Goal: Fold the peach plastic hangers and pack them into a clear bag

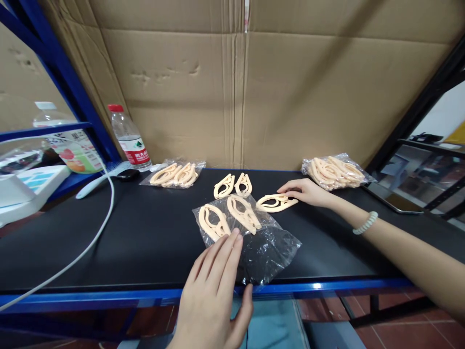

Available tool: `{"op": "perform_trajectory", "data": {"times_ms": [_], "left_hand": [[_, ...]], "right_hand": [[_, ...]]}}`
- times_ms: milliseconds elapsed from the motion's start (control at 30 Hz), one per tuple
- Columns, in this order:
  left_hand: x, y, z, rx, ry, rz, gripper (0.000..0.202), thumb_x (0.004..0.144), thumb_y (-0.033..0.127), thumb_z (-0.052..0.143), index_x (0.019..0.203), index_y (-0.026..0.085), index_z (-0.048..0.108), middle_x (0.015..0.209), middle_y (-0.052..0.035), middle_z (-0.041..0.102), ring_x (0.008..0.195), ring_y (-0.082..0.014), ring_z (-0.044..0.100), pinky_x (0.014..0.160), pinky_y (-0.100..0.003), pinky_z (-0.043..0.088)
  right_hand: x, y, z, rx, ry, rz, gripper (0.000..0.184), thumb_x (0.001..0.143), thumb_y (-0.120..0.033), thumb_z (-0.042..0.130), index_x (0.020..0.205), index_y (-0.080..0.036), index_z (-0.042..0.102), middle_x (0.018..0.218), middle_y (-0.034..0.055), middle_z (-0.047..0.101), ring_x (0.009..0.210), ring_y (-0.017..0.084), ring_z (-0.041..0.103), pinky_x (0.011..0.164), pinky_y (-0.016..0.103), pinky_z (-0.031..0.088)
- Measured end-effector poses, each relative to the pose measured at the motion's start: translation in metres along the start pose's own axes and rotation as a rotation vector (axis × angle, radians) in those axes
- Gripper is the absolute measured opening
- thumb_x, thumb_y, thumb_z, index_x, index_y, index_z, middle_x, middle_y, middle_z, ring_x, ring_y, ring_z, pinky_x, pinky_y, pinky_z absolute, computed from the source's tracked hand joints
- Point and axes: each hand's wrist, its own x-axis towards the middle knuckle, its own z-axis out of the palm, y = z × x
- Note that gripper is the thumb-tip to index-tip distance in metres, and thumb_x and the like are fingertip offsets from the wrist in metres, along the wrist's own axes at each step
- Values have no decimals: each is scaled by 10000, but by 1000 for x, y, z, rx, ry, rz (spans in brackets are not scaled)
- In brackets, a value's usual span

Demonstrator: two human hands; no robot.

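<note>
My left hand (214, 291) lies flat with its fingers stretched out on a clear plastic bag (261, 252) at the front of the black shelf top (145, 237). Two beige folding hangers (227, 218) rest at the bag's far end. My right hand (308, 191) reaches across with its fingers laid on another beige hanger (274, 203) just right of the bag. Two more loose hangers (232, 185) lie behind them.
A sealed bag of hangers (176, 174) lies at the back left and a fuller one (336, 172) at the back right. A red-capped water bottle (129, 138), a white cable (90, 237) and a brown cardboard wall (254, 82) are behind. The blue shelf edge (109, 298) runs along the front.
</note>
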Motion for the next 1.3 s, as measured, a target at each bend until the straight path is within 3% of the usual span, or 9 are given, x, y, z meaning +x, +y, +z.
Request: {"op": "perform_trajectory", "data": {"times_ms": [200,333,467,733,833,1000,1300], "left_hand": [[0,0,-1,2,-2,10,627,818,169,513,1416,52,364,1417,-159,470,1300,-292,421,1005,-411,431],[0,0,0,-1,-3,12,629,818,169,522,1412,38,366,1421,-164,464,1302,-294,414,1009,-416,421],[0,0,1,-5,1,11,636,821,177,525,1422,57,356,1426,-152,462,1302,-290,414,1011,-415,413],[2,0,1,12,7,18,619,824,181,534,1408,44,377,1408,-156,481,1286,-289,431,1009,-409,402],[2,0,1,11,0,22,630,825,184,538,1416,46,365,1412,-157,476,1287,-292,430,1011,-411,397],[2,0,2,17,7,24,629,828,186,540,1416,47,367,1407,-160,478,1279,-293,439,1009,-407,399],[1,0,1,10,5,22,636,834,192,535,1426,51,350,1415,-158,470,1290,-293,427,1017,-407,393]], "right_hand": [[-7,-1,3,-95,54,-73,216,875,-294,525,889,-150,685,898,89,697,790,198,643,700,320,511],[-36,-6,5,-132,88,-208,230,922,-259,481,989,-159,677,1034,113,669,940,209,641,815,353,531],[-74,-27,11,-296,51,-264,326,956,-183,417,1214,-205,615,1258,113,591,1156,217,566,984,408,480],[-128,-79,27,-561,17,-330,357,959,-154,413,1269,-188,586,1280,116,595,1127,245,566,909,429,535],[-135,-87,30,-660,72,-323,369,959,-190,428,1304,-177,557,1310,126,573,1112,279,559,872,475,540],[-136,-90,34,-653,39,-315,428,956,-253,463,1352,-96,499,1340,167,534,1280,299,438,997,482,481],[-157,-100,62,-624,136,-406,380,937,-269,548,1266,-80,571,1259,200,578,1266,335,451,911,463,548]]}}
